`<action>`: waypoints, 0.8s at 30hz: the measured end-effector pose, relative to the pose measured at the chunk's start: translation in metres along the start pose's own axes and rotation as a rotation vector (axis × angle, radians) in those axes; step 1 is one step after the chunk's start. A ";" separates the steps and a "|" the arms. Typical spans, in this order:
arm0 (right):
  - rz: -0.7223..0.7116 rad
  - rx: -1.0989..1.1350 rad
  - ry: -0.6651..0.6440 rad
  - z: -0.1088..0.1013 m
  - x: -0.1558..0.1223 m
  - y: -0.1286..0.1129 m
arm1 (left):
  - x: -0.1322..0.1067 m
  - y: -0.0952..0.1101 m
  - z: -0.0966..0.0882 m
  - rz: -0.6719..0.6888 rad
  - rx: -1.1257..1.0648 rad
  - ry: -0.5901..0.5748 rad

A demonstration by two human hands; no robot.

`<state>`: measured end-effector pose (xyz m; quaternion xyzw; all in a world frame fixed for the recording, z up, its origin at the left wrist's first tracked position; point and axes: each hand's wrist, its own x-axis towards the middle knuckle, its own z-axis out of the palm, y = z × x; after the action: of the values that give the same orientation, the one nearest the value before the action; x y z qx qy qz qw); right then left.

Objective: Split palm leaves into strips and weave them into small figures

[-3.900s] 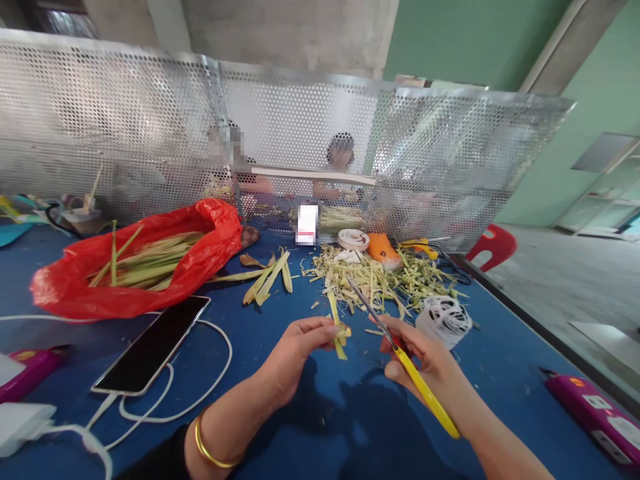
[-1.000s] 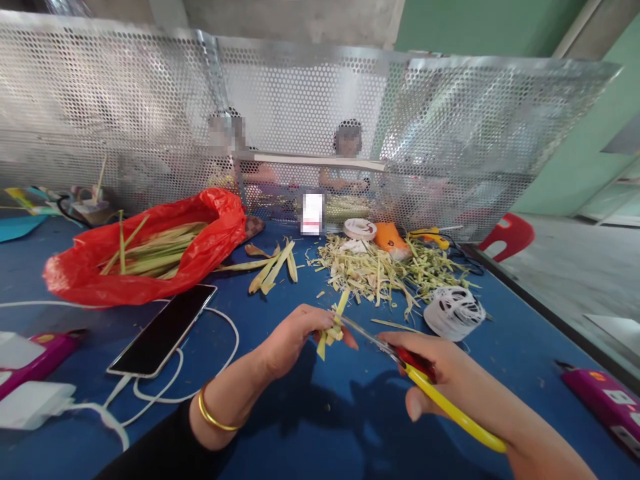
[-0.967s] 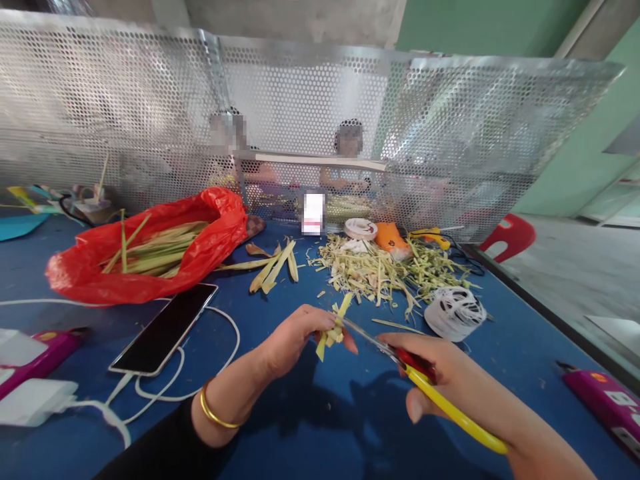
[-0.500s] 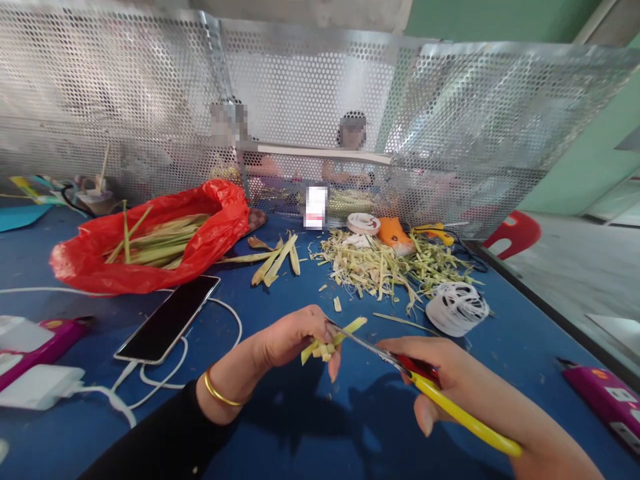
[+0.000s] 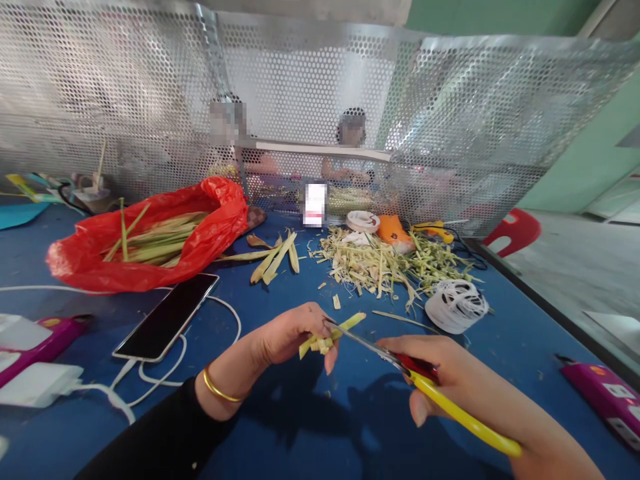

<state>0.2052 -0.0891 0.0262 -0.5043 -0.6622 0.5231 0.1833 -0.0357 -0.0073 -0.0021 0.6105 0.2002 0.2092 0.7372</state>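
Between the thumb and fingers of my left hand (image 5: pixel 300 328) is a small bundle of folded pale green leaf strips (image 5: pixel 320 344), one strip end pointing up to the right. My right hand (image 5: pixel 435 363) is wrapped round scissors (image 5: pixel 450 408) with yellow and red handles. The scissor blades reach leftward to the leaf bundle, with their tips close to my left thumb. From this angle I cannot tell whether the blades close on a strip. A gold bangle (image 5: pixel 219 388) circles my left wrist.
A red plastic bag (image 5: pixel 130 277) of long leaves stands at left, behind a phone (image 5: pixel 167 320) with white cables. Leaf scraps (image 5: pixel 370 267) and a roll of white cord (image 5: pixel 456 307) lie ahead. Behind is a perforated metal screen (image 5: pixel 305 80); a purple box cutter (image 5: pixel 605 393) lies far right.
Almost nothing differs. My hands, the scissors and the leaf bundle keep nearly the same pose, and the whole view has shifted very slightly.
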 end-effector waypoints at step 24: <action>0.076 -0.178 0.058 -0.004 -0.005 -0.001 | 0.000 0.003 -0.015 -0.111 -0.044 -0.064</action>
<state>0.2100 -0.0913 0.0301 -0.5585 -0.6808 0.4538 0.1367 -0.0442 0.0053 -0.0023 0.5884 0.2052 0.1529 0.7670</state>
